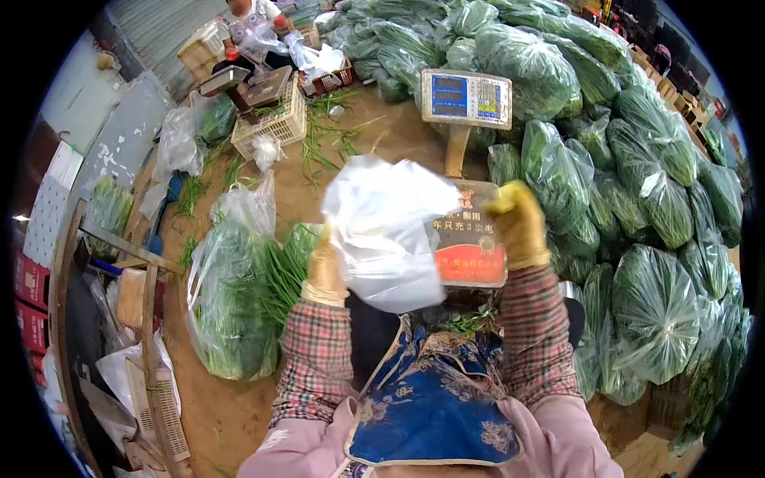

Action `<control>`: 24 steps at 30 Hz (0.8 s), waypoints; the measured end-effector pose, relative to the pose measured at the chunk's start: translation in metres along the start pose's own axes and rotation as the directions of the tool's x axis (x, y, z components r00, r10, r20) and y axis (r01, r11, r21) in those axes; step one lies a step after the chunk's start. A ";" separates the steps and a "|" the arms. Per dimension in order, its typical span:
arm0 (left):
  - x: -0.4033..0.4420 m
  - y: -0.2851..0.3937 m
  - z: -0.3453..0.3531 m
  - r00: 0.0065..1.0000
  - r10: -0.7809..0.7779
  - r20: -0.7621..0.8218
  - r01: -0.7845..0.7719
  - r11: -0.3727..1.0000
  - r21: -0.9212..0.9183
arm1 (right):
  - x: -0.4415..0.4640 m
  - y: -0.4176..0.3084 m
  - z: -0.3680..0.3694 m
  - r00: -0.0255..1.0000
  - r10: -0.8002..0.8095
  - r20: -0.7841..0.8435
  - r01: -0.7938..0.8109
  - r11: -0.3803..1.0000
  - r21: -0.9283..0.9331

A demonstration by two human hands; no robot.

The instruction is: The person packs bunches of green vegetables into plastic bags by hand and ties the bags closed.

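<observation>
A weighing scale stands on the floor in front of the person, its display raised on a post at the far side. The white plastic bag hangs in the air above the scale's left part, crumpled and slightly blurred, covering some of the plate. The left hand, in a yellowish glove, is at the bag's left edge; its grip is pinching the bag, with the fingertips hidden behind the folds. The right hand, in a yellow glove, is just over the right edge of the scale, apart from the bag; its fingers are bent but blurred, so I cannot tell how far that grip is spread or pressed together.

Left of the scale, a filled clear bag of greens sits on the floor, with loose green stalks beside it. Right of the scale and behind it, many bagged greens are heaped. Beyond the scale to the left are a pale crate and another person.
</observation>
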State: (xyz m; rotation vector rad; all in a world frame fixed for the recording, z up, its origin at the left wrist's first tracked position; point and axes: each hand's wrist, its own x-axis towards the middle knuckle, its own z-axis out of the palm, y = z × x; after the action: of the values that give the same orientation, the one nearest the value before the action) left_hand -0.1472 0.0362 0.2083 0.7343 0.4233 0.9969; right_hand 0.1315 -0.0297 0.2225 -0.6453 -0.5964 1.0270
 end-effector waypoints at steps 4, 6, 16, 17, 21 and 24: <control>0.003 -0.017 -0.035 0.995 0.038 0.097 -0.032 0.997 -0.069 | -0.012 -0.028 -0.037 0.990 -0.027 -0.136 0.023 0.999 -0.034; 0.004 -0.033 -0.028 0.990 0.058 0.129 -0.043 0.992 -0.119 | -0.024 -0.006 -0.034 0.949 0.314 -0.014 -0.312 0.935 -0.170; 0.044 -0.052 -0.025 0.974 0.197 -0.113 -0.175 0.968 0.178 | -0.062 0.052 -0.048 0.982 -0.069 -0.178 -0.061 0.772 -0.632; 0.046 -0.051 -0.026 0.950 0.225 -0.219 -0.207 0.973 0.103 | -0.083 0.038 -0.037 0.982 -0.060 -0.181 -0.055 0.821 -0.569; 0.044 -0.040 -0.031 0.962 0.228 -0.148 -0.208 0.968 0.140 | -0.151 0.067 -0.111 0.947 0.313 -0.071 -0.259 0.613 -0.747; 0.027 -0.031 0.005 0.966 0.247 -0.074 -0.225 0.948 0.227 | -0.171 0.052 -0.145 0.996 0.090 0.011 -0.022 0.352 -0.936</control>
State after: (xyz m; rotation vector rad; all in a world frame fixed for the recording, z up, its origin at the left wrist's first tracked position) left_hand -0.1117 0.0474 0.1896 0.9501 0.5477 1.2301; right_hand 0.1369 -0.1952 0.0626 -1.6929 -1.2628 0.6663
